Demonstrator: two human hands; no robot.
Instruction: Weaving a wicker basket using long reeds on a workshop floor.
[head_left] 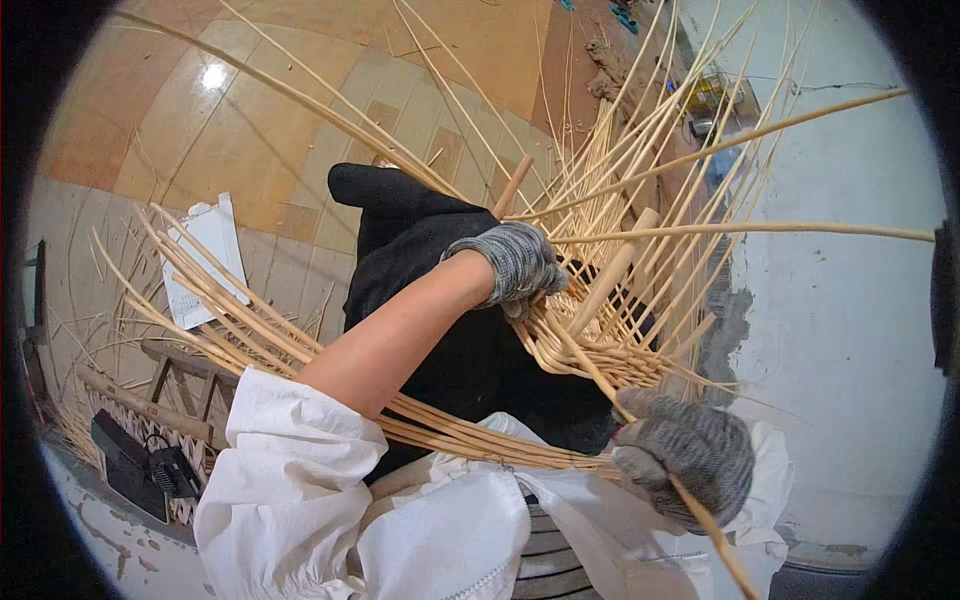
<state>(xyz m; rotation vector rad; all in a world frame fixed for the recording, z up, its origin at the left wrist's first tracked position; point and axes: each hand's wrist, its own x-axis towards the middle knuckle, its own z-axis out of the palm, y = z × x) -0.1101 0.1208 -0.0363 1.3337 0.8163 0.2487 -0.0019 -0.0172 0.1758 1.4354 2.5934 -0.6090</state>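
My left hand (510, 265), in a grey knit glove, is closed on the woven rattan work (600, 350) resting over black cloth (440, 370) on my lap; its fingertips are partly hidden. Long pale rods fan up and right from the weave, with a thicker wooden stick (615, 265) among them. My right hand (685, 455), also gloved, is closed around a long rattan rod (590, 365) that runs from the weave past the lower edge. A bundle of loose rods (235, 315) lies across beneath my left forearm.
A white board (200, 260) and scattered cane pieces lie on the tiled floor (230, 100). At lower left are a wooden stool (170, 390) and a black object (130, 465). A pale wall or ledge (840, 350) runs along the right, with small items (705, 95) at its upper end.
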